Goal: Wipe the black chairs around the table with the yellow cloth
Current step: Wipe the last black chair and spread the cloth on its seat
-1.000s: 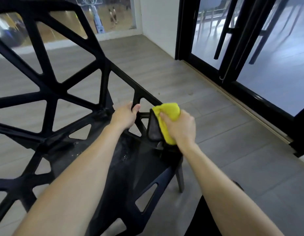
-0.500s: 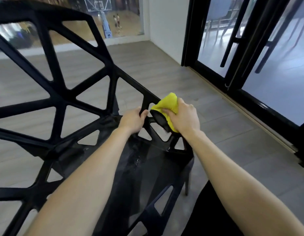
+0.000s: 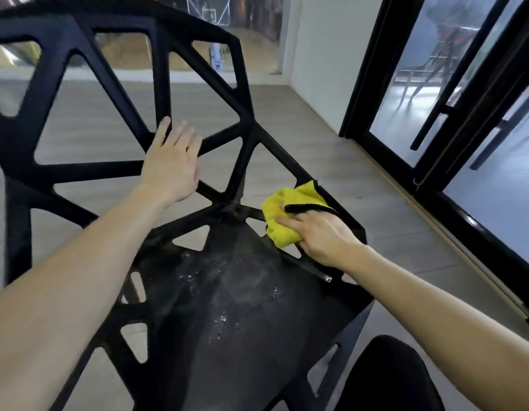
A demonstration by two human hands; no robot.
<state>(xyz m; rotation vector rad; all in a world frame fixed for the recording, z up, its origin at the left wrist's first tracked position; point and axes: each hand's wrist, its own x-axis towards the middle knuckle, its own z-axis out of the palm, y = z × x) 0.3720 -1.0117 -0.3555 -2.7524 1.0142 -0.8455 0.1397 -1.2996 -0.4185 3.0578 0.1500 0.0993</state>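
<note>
Head view showed the left hand (image 3: 171, 167) flat against the black chair (image 3: 227, 307); the right hand (image 3: 319, 235) pinched the yellow cloth (image 3: 289, 209), which might snag on struts.

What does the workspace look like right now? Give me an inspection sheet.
Surface: chair seat shows pale specks and smears.
Job's things: cloth, yellow, pressed on the seat's right rear frame.
Clutter: nothing seen.
Grips: left hand flat on the backrest struts, fingers straight; right hand holds the cloth, one finger under a black strut.
Cables: nothing seen.
Surroundings: grey plank floor; black-framed glass doors at right.
</note>
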